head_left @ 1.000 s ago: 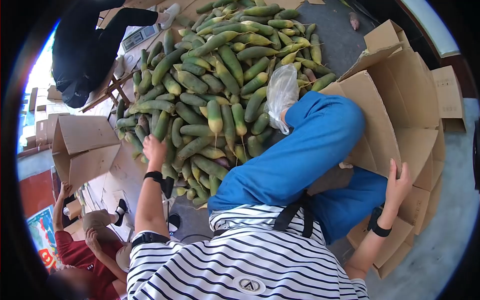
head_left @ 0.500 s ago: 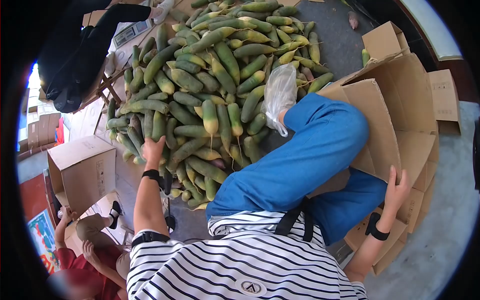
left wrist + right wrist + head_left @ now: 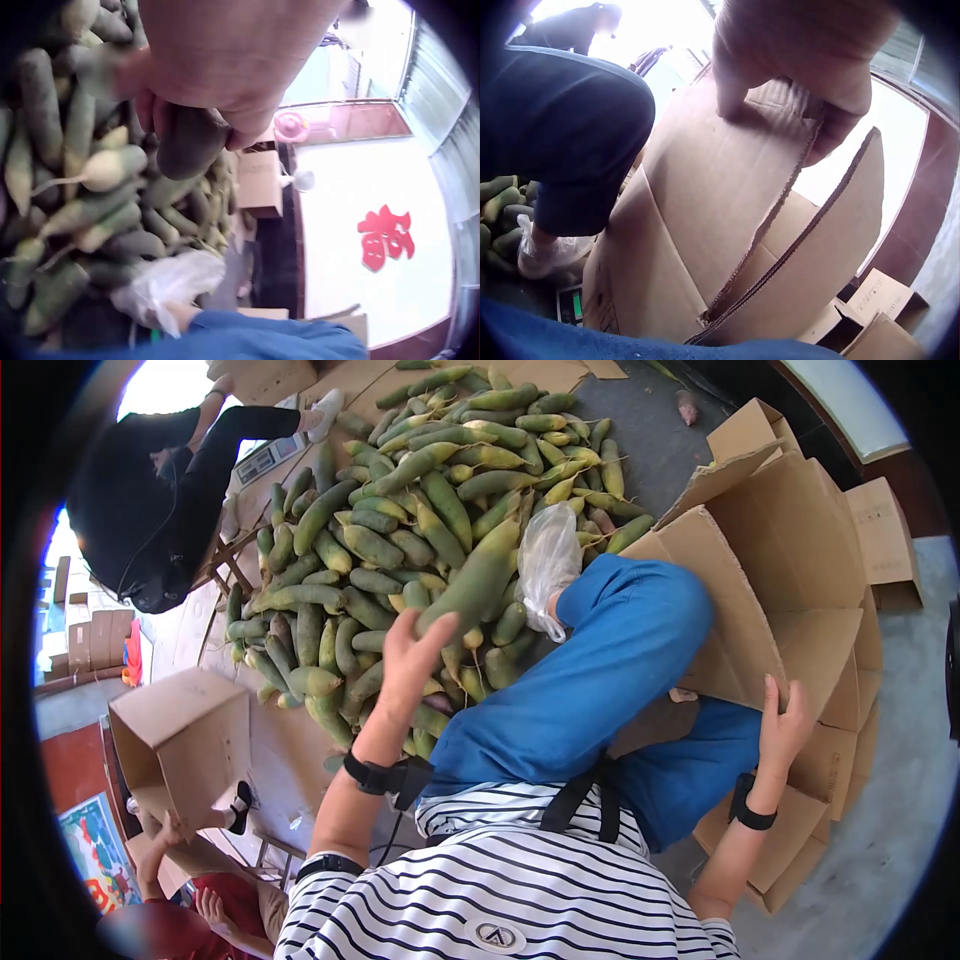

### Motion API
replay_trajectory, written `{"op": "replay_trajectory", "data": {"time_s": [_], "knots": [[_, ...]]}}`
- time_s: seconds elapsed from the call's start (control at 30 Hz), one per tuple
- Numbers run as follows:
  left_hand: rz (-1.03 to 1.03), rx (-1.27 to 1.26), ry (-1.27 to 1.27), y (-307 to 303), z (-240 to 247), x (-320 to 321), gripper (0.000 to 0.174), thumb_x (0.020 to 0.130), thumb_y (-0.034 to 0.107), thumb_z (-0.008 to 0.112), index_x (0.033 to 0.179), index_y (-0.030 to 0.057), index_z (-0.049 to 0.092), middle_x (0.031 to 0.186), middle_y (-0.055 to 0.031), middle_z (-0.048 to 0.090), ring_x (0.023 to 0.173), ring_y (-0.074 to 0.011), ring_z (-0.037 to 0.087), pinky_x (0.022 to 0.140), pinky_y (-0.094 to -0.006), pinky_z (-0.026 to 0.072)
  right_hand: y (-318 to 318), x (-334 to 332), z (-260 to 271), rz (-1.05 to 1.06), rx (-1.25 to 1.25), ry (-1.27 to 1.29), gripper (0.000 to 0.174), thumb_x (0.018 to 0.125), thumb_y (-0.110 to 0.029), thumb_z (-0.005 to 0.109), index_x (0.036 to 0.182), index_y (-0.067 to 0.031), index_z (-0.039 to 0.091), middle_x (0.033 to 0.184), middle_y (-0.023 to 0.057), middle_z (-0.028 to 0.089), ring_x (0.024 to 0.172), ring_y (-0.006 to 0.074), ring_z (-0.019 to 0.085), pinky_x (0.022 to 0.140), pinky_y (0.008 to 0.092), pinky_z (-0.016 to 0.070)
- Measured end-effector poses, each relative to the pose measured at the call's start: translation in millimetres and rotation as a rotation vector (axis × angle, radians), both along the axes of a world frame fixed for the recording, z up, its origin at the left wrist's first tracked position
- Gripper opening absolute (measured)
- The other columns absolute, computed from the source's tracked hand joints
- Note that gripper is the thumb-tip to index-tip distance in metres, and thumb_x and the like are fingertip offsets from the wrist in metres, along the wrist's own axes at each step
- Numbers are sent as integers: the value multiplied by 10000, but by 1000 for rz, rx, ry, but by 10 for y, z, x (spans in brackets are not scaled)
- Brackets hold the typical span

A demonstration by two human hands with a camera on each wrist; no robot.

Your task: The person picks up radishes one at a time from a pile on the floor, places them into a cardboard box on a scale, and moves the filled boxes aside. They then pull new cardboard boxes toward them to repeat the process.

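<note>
A big pile of long green radishes (image 3: 400, 520) covers the floor in front of me. My left hand (image 3: 410, 660) is raised above the pile and grips one long green radish (image 3: 475, 580), which points up and to the right; in the left wrist view my fingers (image 3: 217, 82) curl round that radish (image 3: 187, 139). My right hand (image 3: 782, 725) pinches the flap edge of a large open cardboard box (image 3: 790, 560) at my right side; the right wrist view shows thumb and fingers (image 3: 832, 139) clamped on that box's flap (image 3: 727, 217).
My blue trouser leg (image 3: 600, 660) lies between pile and box, its foot in a plastic bag (image 3: 548, 560). A person in black (image 3: 150, 500) bends at the far left by a scale (image 3: 262, 455). Another person at lower left holds an open carton (image 3: 185, 740). More cartons (image 3: 885, 540) stand right.
My left hand left the pile's near edge, moved right and up, and now lifts a long radish. The right hand keeps its hold on the box flap. The lower-left carton shifted.
</note>
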State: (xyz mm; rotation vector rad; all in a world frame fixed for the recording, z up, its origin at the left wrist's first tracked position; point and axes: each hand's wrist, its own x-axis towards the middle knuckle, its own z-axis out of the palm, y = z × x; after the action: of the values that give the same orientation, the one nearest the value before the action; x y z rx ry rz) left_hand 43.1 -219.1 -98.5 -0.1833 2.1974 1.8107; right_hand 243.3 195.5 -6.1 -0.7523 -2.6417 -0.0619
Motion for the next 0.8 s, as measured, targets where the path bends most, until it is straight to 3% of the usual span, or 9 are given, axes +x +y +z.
{"op": "replay_trajectory", "data": {"time_s": [0.07, 0.17, 0.2, 0.3, 0.4, 0.57, 0.73, 0.8], "knots": [[-148, 4, 171, 447, 464, -87, 441, 763, 290, 729, 1015, -41, 582, 829, -76, 627, 744, -125, 576, 667, -263, 479, 9, 16, 6, 7, 13, -2, 331, 885, -334, 641, 803, -32, 532, 744, 137, 555, 675, 338, 543, 587, 402, 431], [-385, 235, 442, 1135, 1190, -124, 441, 748, 227, 730, 1067, -24, 558, 897, -51, 602, 854, -110, 555, 760, -266, 463, -63, 1, 41, 34, 40, 10, 320, 880, -327, 643, 799, -36, 537, 753, 123, 563, 683, 331, 556, 588, 401, 436], [-404, 242, 704, 1397, 1268, -174, 465, 724, 245, 746, 1059, -21, 564, 889, -71, 606, 846, -140, 575, 762, -288, 473, -92, -6, 53, 51, 57, 19, 315, 878, -324, 644, 796, -39, 539, 753, 117, 564, 684, 325, 559, 587, 399, 437], [-512, 250, 930, 2188, 1574, -128, 522, 663, 347, 771, 982, -23, 585, 875, -169, 612, 849, -327, 600, 761, -391, 481, -111, 0, 38, 64, 99, 14, 297, 874, -316, 648, 792, -49, 546, 746, 106, 565, 679, 314, 562, 583, 396, 439], [-700, 51, 1031, 2625, 1622, -14, 465, 677, 321, 755, 957, -4, 574, 864, -166, 591, 896, -346, 567, 859, -422, 421, -105, 27, 28, 71, 84, 11, 288, 871, -309, 652, 794, -52, 547, 746, 104, 563, 677, 312, 561, 582, 395, 436], [-546, 75, 1120, 2273, 1322, 12, 392, 733, 241, 730, 1010, 10, 576, 933, -157, 586, 955, -342, 544, 875, -422, 405, -72, 32, 34, 48, 13, 40, 292, 869, -306, 655, 789, -47, 547, 740, 109, 564, 673, 317, 559, 588, 394, 437], [-519, -138, 751, 1392, 708, -124, 333, 785, 184, 688, 1041, 1, 580, 1003, -167, 618, 997, -349, 561, 875, -409, 446, -66, 23, 21, 39, 18, 35, 292, 871, -310, 653, 799, -43, 558, 742, 119, 574, 681, 324, 563, 596, 396, 442], [-563, -412, 669, 997, 277, -171, 357, 786, 215, 686, 1055, 7, 576, 1006, -183, 613, 1005, -365, 556, 875, -416, 450, -33, 34, -1, 0, 33, 12, 285, 874, -312, 651, 817, -45, 568, 757, 122, 587, 695, 326, 570, 601, 395, 446]]}}
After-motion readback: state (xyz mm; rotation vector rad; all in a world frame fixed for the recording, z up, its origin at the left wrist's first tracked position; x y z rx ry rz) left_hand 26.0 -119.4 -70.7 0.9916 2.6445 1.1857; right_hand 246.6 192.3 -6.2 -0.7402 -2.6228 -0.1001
